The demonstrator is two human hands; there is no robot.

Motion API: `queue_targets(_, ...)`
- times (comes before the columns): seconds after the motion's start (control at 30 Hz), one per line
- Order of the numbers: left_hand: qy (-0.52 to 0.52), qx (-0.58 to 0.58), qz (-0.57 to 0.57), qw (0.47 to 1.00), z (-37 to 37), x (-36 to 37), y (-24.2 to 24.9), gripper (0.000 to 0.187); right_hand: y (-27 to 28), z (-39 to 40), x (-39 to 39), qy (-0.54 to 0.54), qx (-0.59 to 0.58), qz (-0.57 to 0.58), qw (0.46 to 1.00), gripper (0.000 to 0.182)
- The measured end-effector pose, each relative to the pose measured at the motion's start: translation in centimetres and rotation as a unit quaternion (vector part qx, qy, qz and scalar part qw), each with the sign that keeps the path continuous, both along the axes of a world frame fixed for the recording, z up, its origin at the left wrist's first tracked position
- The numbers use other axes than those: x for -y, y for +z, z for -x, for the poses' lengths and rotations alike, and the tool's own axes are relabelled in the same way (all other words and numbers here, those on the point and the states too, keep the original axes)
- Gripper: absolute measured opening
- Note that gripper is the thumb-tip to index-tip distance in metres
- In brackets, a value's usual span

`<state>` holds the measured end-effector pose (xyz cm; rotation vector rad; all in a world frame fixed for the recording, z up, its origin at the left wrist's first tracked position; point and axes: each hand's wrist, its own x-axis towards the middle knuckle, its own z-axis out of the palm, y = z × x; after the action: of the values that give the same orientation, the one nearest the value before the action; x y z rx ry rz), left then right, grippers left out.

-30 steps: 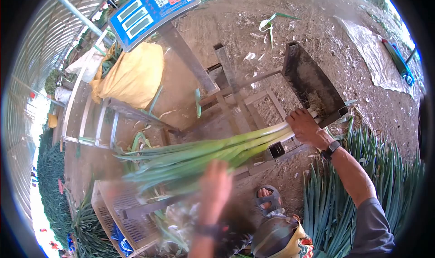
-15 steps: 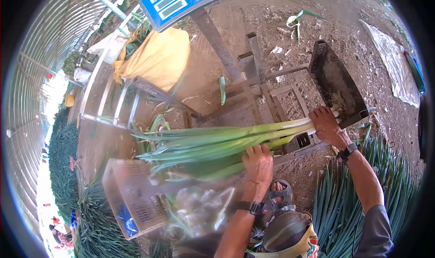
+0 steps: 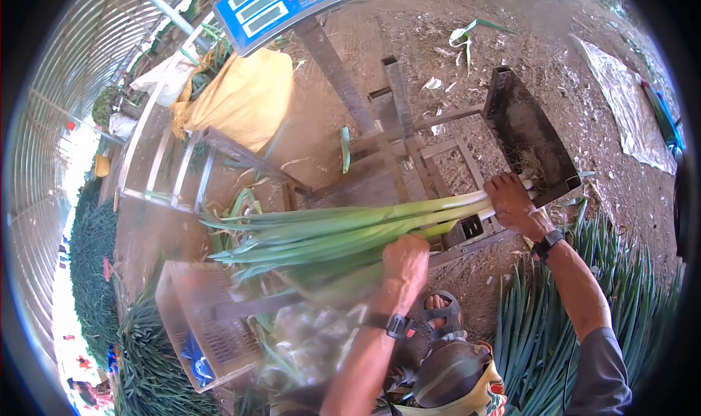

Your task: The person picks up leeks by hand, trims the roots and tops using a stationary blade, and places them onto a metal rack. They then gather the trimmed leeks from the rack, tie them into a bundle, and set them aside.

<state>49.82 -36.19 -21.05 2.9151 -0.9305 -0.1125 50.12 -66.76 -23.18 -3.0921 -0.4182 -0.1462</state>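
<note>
A bundle of long green onions [image 3: 328,230] lies across a metal frame [image 3: 431,160], leaves to the left and white ends to the right. My right hand [image 3: 511,203] is wrapped round the white stems beside the metal end box [image 3: 529,128]. Lower and nearer the middle, my left hand [image 3: 406,259] is closed at the near edge of the bundle; its fingertips are hidden, so what it grips, if anything, cannot be made out. A dark watch is on each wrist.
A blue scale display [image 3: 285,6] stands on a post at the top. Yellow sacking [image 3: 244,98] lies behind. A plastic crate [image 3: 208,328] is at the lower left. More green onions [image 3: 555,328] lie at the lower right, with others piled at the left. A sandalled foot [image 3: 442,314] shows below.
My left hand has turned, and its fingers are now curled out of sight. My right hand still holds the stems. The whole view has shifted slightly.
</note>
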Motion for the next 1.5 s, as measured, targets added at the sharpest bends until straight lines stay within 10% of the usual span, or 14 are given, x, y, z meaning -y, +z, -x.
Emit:
queue_targets(0.17, -0.043, 0.017, 0.058, 0.997, -0.3, -0.6, -1.1, 0.003, 0.1, 0.0, 0.1, 0.005, 0.008, -0.001, 1.000, 0.032)
queue_targets(0.33, -0.104, -0.030, -0.150, 0.983, 0.3, -6.6, 3.7, 0.011, 0.2, 0.2, 0.0, 0.001, 0.018, -0.011, 1.000, 0.026)
queue_targets(0.47, -0.222, -0.043, 0.042, 0.973, 4.7, -13.3, 7.0, 0.032, 0.6, 0.4, -0.1, 0.006, 0.013, -0.007, 1.000, 0.021)
queue_targets(0.53, -0.082, -0.338, -0.090, 0.933, 7.2, -15.1, 11.4, 0.026, 0.3, 0.3, -0.1, 0.004, 0.014, -0.013, 1.000, 0.021)
queue_targets(0.7, -0.029, -0.490, -0.117, 0.863, 8.6, -24.4, 14.3, 0.030, 0.2, 0.4, 0.0, 0.002, 0.015, -0.018, 1.000, 0.020)
queue_targets(0.93, 0.244, -0.357, -0.033, 0.901, 8.4, -48.1, 13.8, 0.040, 0.5, 0.5, 0.0, 0.006, 0.019, -0.018, 1.000, 0.020)
queue_targets(1.1, 0.311, -0.022, 0.063, 0.948, 2.2, -46.4, 15.6, 0.063, 0.7, 0.7, -0.1, 0.005, 0.017, -0.034, 0.999, 0.024)
queue_targets(1.17, 0.440, 0.025, 0.177, 0.880, -1.4, -42.3, 17.8, 0.063, 1.0, 0.7, -0.3, 0.002, 0.011, -0.043, 0.999, 0.025)
queue_targets(1.3, 0.336, 0.105, 0.305, 0.885, -4.7, -31.0, 20.4, 0.041, 0.6, 0.5, -0.2, 0.004, 0.025, -0.029, 0.999, 0.025)
queue_targets(1.43, 0.145, 0.208, 0.032, 0.967, -2.4, -14.2, 20.8, 0.022, 0.2, 0.5, -0.3, 0.001, 0.030, -0.033, 0.999, 0.024)
queue_targets(1.5, 0.104, 0.061, 0.084, 0.989, -2.2, -10.8, 16.1, 0.021, 0.3, 0.4, 0.0, 0.000, 0.029, -0.034, 0.999, 0.023)
